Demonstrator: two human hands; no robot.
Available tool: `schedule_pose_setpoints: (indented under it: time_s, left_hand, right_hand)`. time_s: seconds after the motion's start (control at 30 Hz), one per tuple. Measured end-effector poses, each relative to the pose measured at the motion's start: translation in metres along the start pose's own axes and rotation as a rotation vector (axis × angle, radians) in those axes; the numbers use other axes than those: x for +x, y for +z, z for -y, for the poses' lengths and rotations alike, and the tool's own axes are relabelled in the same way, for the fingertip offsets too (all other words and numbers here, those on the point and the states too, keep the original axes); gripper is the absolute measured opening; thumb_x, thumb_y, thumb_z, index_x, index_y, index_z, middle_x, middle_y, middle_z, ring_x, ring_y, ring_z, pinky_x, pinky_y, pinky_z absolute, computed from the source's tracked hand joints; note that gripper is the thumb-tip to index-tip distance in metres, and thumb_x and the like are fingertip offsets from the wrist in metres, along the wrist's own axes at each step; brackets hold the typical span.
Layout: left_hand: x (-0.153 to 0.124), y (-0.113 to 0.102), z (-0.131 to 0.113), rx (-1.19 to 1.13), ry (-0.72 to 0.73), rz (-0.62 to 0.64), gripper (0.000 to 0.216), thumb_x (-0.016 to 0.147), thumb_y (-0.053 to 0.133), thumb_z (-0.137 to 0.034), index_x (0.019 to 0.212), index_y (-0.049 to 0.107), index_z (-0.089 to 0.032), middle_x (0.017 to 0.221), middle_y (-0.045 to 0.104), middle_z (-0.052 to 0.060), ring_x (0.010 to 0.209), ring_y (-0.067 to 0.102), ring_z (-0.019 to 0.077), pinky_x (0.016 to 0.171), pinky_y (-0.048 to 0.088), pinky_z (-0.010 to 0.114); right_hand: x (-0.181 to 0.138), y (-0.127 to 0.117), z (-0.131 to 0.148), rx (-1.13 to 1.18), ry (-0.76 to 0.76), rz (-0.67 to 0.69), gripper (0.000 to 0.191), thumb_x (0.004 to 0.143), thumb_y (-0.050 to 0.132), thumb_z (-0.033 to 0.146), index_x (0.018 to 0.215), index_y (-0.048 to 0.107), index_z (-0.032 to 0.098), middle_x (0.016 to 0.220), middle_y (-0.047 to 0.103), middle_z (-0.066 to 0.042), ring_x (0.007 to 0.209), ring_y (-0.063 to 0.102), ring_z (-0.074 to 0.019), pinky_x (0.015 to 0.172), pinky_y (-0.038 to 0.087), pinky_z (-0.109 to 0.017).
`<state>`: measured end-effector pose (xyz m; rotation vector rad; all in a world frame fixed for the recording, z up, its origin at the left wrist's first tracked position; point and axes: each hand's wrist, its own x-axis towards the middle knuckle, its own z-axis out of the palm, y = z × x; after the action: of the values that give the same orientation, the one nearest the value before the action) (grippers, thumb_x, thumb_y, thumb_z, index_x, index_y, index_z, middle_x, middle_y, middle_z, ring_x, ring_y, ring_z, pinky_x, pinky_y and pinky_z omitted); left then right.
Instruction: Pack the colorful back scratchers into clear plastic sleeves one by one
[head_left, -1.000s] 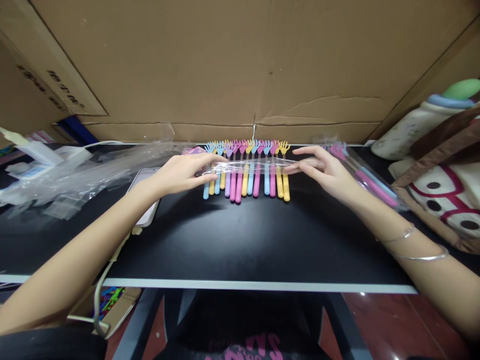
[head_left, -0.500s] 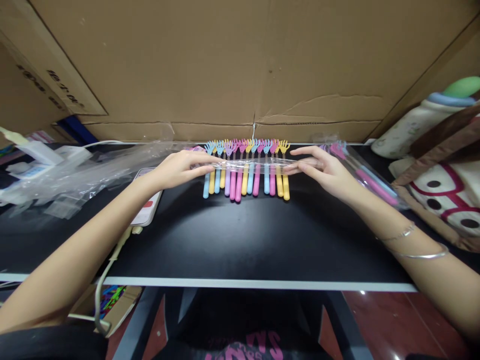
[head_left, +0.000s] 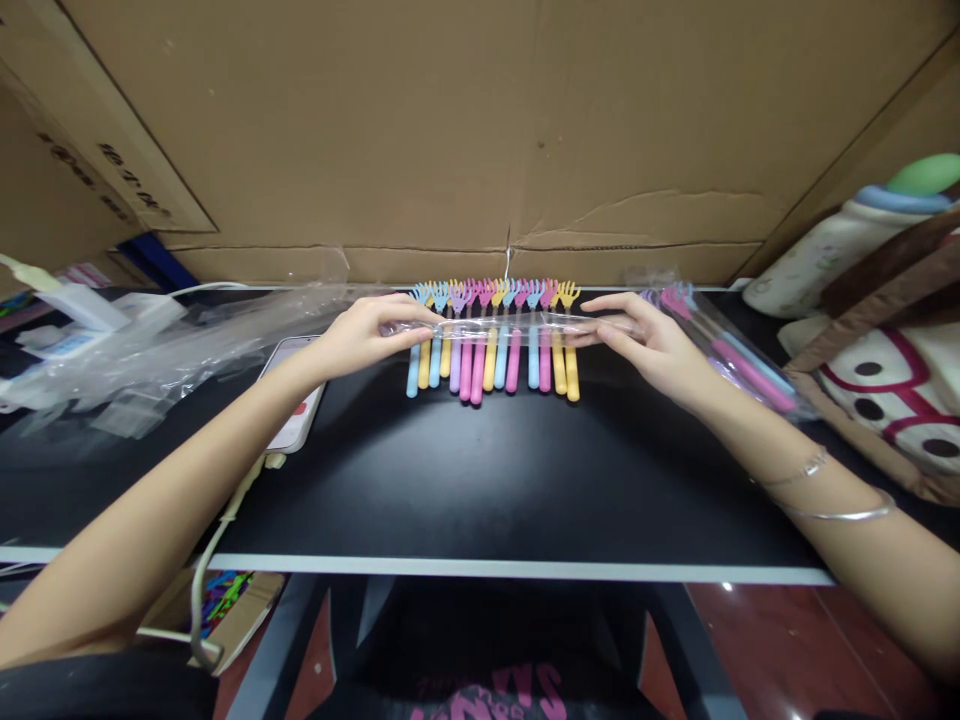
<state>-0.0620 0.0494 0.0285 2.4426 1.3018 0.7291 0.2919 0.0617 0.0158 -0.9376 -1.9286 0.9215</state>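
Observation:
A row of several pastel sticks with little hand-shaped tops [head_left: 491, 345] lies side by side at the back of the black table [head_left: 480, 480]. A long clear plastic sleeve [head_left: 499, 327] is stretched across the row. My left hand [head_left: 364, 335] pinches the sleeve's left end between thumb and fingers. My right hand [head_left: 652, 340] holds the sleeve's right end, fingers pressed on it.
A phone [head_left: 292, 395] with a cable lies by my left wrist. Crumpled clear bags [head_left: 172, 345] pile up at the left. A filled sleeve of sticks [head_left: 731, 355] lies at the right, beside a bag [head_left: 892, 380] and a bottle [head_left: 840, 245]. Cardboard [head_left: 480, 130] walls the back.
My left hand has risen slightly and shifted its pinch on the sleeve's end. The right hand and the row of sticks have hardly moved.

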Motion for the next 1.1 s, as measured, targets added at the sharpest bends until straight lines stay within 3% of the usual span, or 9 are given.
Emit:
schedule_pose_setpoints:
  time_s: [0.13, 0.47, 0.73, 1.1]
  left_hand:
    - [0.0, 0.0, 0.002, -0.021, -0.026, 0.018, 0.045, 0.09, 0.052, -0.056, 0.113, 0.072, -0.023, 0.117, 0.07, 0.008, 0.112, 0.06, 0.0246, 0.091, 0.05, 0.034]
    - [-0.004, 0.003, -0.002, 0.026, -0.054, 0.18, 0.054, 0.086, 0.058, -0.057, 0.129, 0.061, -0.024, 0.115, 0.07, 0.006, 0.09, 0.064, 0.0188, 0.077, 0.051, 0.029]
    - [-0.003, 0.005, -0.002, -0.011, -0.03, 0.133, 0.047, 0.086, 0.059, -0.054, 0.119, 0.065, -0.021, 0.103, 0.071, 0.005, 0.083, 0.063, 0.0175, 0.073, 0.048, 0.027]
    - [-0.001, 0.007, 0.004, -0.067, -0.056, 0.06, 0.037, 0.088, 0.058, -0.051, 0.103, 0.069, -0.019, 0.1, 0.071, 0.004, 0.084, 0.065, 0.0168, 0.079, 0.049, 0.03]
  right_hand:
    - [0.0, 0.0, -0.001, -0.013, -0.005, 0.013, 0.033, 0.087, 0.063, 0.051, 0.113, 0.057, 0.029, 0.108, 0.075, -0.004, 0.103, 0.071, -0.0267, 0.106, 0.047, -0.051]
    - [-0.003, 0.001, 0.005, -0.108, -0.009, -0.033, 0.034, 0.087, 0.064, 0.05, 0.113, 0.061, 0.027, 0.112, 0.074, -0.005, 0.111, 0.068, -0.0287, 0.104, 0.048, -0.05]
    - [-0.004, 0.003, 0.005, -0.072, -0.009, -0.009, 0.033, 0.089, 0.062, 0.047, 0.114, 0.06, 0.027, 0.105, 0.076, -0.005, 0.11, 0.069, -0.0278, 0.105, 0.048, -0.049]
    - [-0.004, 0.005, 0.002, -0.071, -0.01, -0.007, 0.03, 0.088, 0.063, 0.047, 0.111, 0.061, 0.028, 0.108, 0.075, -0.006, 0.109, 0.069, -0.0286, 0.103, 0.05, -0.049]
